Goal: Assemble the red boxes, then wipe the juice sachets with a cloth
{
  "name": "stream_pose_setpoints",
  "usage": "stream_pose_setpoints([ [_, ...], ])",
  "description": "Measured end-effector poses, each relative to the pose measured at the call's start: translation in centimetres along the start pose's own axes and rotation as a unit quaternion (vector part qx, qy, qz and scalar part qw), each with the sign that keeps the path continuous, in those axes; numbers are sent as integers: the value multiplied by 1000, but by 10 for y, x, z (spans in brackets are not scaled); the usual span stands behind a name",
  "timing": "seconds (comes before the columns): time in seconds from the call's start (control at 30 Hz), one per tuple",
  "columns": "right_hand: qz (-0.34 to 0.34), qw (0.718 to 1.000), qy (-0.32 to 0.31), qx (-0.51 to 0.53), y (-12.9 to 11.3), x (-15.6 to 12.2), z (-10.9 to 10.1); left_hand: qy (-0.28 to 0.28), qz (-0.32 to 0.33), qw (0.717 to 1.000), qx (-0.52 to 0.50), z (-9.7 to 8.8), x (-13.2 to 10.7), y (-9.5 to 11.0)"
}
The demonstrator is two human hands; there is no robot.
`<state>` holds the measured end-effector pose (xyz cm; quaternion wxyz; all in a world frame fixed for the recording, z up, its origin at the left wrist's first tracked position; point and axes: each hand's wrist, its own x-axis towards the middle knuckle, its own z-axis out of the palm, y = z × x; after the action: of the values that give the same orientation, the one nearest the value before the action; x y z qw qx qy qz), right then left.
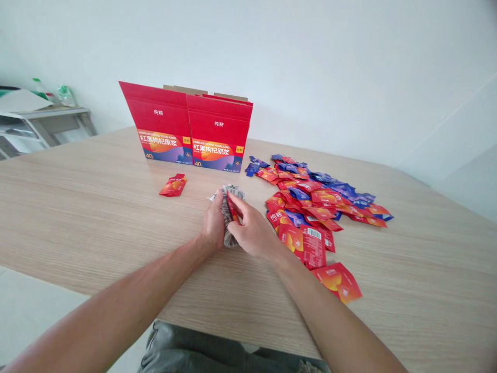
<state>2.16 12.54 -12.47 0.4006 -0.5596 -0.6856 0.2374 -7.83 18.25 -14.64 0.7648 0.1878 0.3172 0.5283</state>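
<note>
My left hand (213, 224) is closed around a grey-and-white fringed cloth (230, 240), in front of the boxes. In the fingers of my right hand (253, 228) is a red pouch (232, 209), seen nearly edge-on and pressed against the cloth; its far side is hidden. To the left of my hands a single red spouted pouch (173, 185) lies flat on the table. On the right, beside my right forearm, spreads a loose pile of red pouches (326, 197) mixed with blue pouches (341, 187).
Two red cartons, a left one (163, 119) and a right one (219, 129), stand side by side at the back with raised flaps. The wooden table (97, 217) meets a white wall. At far left is a side desk (50, 111) with bottles.
</note>
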Motion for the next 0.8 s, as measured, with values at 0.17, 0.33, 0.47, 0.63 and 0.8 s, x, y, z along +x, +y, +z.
stream_pose_setpoints([
  [0.17, 29, 993, 111, 35, 21, 9, -16, -18, -28, 999, -20, 17, -10, 5],
  [0.33, 70, 948, 222, 219, 38, 20, -13, -11, -9, 999, -32, 16, -11, 3],
  [0.47, 87, 937, 192, 278, 44, 22, 2, -70, -54, 994, -56, 16, -18, -1],
  [0.63, 48, 994, 102, -9, 44, 12, 22, -88, -64, 993, -46, 7, -15, -8],
  [0.8, 39, 998, 25, -35, 33, 5, 29, -103, -24, 994, -29, -6, -3, -11],
])
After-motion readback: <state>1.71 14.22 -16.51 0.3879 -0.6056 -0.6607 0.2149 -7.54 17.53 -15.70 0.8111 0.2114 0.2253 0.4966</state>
